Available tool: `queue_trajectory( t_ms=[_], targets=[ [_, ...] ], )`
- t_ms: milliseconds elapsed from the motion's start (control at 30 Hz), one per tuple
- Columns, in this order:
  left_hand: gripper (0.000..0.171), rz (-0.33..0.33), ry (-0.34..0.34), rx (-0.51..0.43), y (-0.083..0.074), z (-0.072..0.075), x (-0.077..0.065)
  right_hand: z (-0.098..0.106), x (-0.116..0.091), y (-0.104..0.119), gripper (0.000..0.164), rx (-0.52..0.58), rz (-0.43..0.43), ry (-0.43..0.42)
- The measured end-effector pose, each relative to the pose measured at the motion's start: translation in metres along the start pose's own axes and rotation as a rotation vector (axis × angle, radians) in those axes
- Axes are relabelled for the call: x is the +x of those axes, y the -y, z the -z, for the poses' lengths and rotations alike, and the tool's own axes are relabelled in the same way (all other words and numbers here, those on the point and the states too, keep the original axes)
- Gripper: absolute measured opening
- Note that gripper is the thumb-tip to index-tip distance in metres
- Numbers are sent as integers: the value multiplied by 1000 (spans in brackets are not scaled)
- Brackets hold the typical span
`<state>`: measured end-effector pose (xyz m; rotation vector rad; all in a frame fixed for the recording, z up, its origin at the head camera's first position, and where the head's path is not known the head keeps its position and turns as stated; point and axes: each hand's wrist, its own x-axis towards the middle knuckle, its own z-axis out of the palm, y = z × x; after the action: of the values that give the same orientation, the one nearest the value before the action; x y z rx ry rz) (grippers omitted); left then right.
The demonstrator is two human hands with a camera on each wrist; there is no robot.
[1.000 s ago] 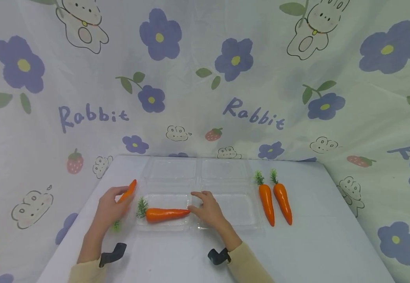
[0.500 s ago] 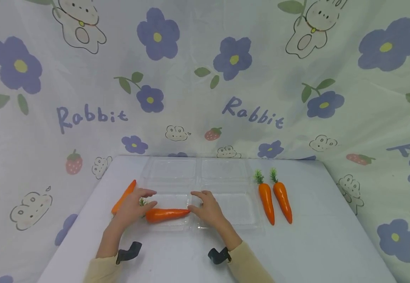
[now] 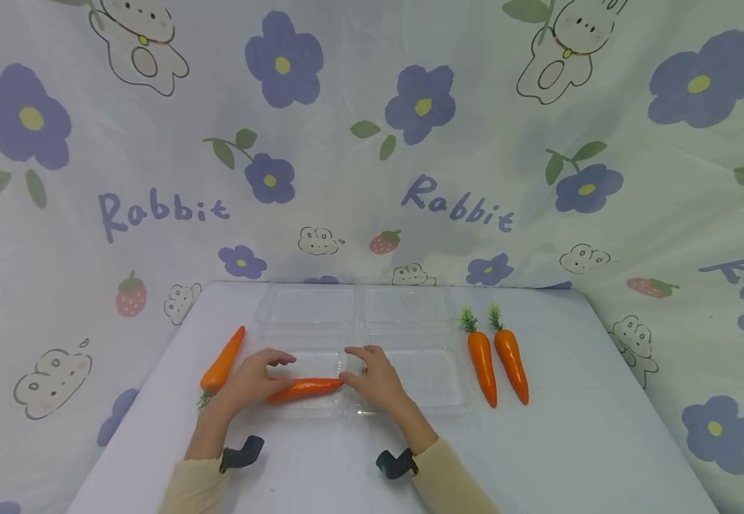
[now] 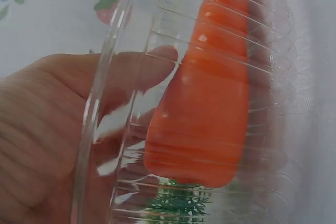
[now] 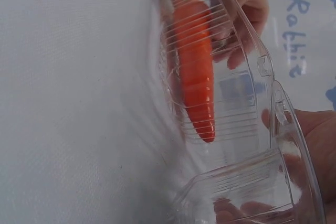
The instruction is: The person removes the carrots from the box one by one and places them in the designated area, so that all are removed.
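Note:
An artificial carrot (image 3: pixel 314 387) lies crosswise in the left of two clear plastic clamshell boxes (image 3: pixel 320 412), its leafy end hidden by my left hand (image 3: pixel 253 382). That hand curves over the leafy end; in the left wrist view its thumb (image 4: pixel 160 59) is beside the carrot's flank, seen through the clear wall. Thumb and forefinger stay spread, with no firm grip to be seen. At the seam between the boxes my right hand (image 3: pixel 381 382) rests with spread thumb and forefinger, the thumb near the carrot's tip. The right box (image 3: pixel 433 410) holds nothing visible.
Another carrot (image 3: pixel 223 360) lies left of the left box. Two more, a nearer carrot (image 3: pixel 483 368) and a farther carrot (image 3: pixel 512 364), lie side by side right of the boxes. Raised lids (image 3: pixel 310 303) extend behind the boxes, before a printed cloth (image 3: pixel 340 143).
My left hand has let go of the carrot on the left side and moved right, over the leafy end of the carrot in the box. My right hand has stayed in place.

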<state>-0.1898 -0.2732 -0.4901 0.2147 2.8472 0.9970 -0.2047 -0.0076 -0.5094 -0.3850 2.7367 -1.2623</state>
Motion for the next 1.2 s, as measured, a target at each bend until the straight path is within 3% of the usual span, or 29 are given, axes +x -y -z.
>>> queue_trajectory(
  t_ms=[167,333,667,1033,1200],
  targets=[
    [38,9,63,-10,0,-3,2,-1,1,-2,47,-1,8,-1],
    [38,62,141,-5,0,-7,4,-1,2,-2,48,0,2,2],
    [42,116,221,7,-2,-8,2,-4,1,-2,47,8,-15,-3],
    [43,65,201,-33,-1,-6,1,-4,1,0,47,6,-24,-2],
    [43,32,157,-21,0,-4,2,-4,1,-2,47,5,-1,-5]
  ],
)
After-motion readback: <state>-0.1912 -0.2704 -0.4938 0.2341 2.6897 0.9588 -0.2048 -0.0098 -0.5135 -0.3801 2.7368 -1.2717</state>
